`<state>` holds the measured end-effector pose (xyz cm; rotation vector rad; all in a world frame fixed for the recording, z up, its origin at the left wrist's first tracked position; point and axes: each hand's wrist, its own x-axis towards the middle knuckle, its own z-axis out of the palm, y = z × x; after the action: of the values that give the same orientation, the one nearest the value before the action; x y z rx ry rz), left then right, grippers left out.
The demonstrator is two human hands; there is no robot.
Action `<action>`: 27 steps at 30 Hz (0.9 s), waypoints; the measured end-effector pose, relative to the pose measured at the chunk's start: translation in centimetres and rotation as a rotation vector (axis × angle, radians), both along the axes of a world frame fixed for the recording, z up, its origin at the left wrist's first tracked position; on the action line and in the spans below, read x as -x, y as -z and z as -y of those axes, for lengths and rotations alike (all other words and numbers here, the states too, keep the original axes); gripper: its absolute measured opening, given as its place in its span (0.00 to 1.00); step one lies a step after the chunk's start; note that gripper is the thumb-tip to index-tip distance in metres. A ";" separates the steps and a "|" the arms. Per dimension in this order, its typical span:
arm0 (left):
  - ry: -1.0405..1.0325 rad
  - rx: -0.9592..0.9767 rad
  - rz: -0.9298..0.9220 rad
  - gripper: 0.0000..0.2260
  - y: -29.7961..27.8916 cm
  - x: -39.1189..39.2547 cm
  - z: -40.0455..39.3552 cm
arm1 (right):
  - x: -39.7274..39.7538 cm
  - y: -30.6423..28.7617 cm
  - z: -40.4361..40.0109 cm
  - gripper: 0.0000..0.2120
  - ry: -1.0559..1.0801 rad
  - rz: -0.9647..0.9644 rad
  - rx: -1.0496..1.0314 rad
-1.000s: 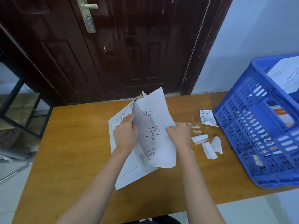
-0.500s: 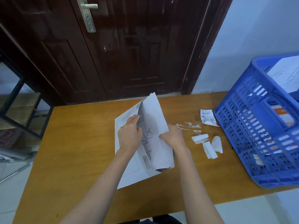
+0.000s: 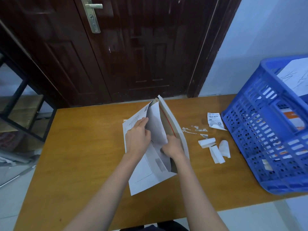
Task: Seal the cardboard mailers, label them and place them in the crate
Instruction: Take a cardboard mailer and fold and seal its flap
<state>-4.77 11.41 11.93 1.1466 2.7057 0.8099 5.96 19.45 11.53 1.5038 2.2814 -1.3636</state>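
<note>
A white cardboard mailer (image 3: 143, 174) lies in the middle of the wooden table (image 3: 83, 147), its flap (image 3: 173, 120) standing up with a red tear strip showing on the brown inside. A white sheet (image 3: 155, 124) sits partly inside the mailer's mouth. My left hand (image 3: 137, 139) grips the sheet and the mailer's left edge. My right hand (image 3: 173, 146) holds the sheet's lower part beside the raised flap. A blue plastic crate (image 3: 266, 139) stands at the table's right, with white mailers (image 3: 295, 75) inside.
Torn backing strips (image 3: 215, 148) and paper scraps lie between the mailer and the crate, with a printed label (image 3: 215, 121) behind them. A dark wooden door stands beyond the table. A black metal shelf frame is at the left.
The handwritten sheet has gone from held up facing me to folded down into the mailer. The flap now stands up at the right. Both hands have closed in towards each other.
</note>
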 end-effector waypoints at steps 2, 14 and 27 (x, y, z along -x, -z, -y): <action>0.001 0.007 -0.007 0.21 0.1 -0.2 0.0 | 0.1 -0.2 -0.1 0.09 -0.012 0.043 0.004; 0.022 0.024 -0.022 0.22 0.0 -0.5 0.1 | 0.1 -2.1 -1.9 0.12 0.054 0.133 -0.022; 0.014 -0.007 -0.037 0.23 -0.3 -0.8 0.0 | -0.2 -0.9 0.1 0.07 -0.036 0.096 0.159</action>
<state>-3.98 11.38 12.23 1.1915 2.7233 0.8045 6.11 19.39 12.41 1.4386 2.0805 -1.3944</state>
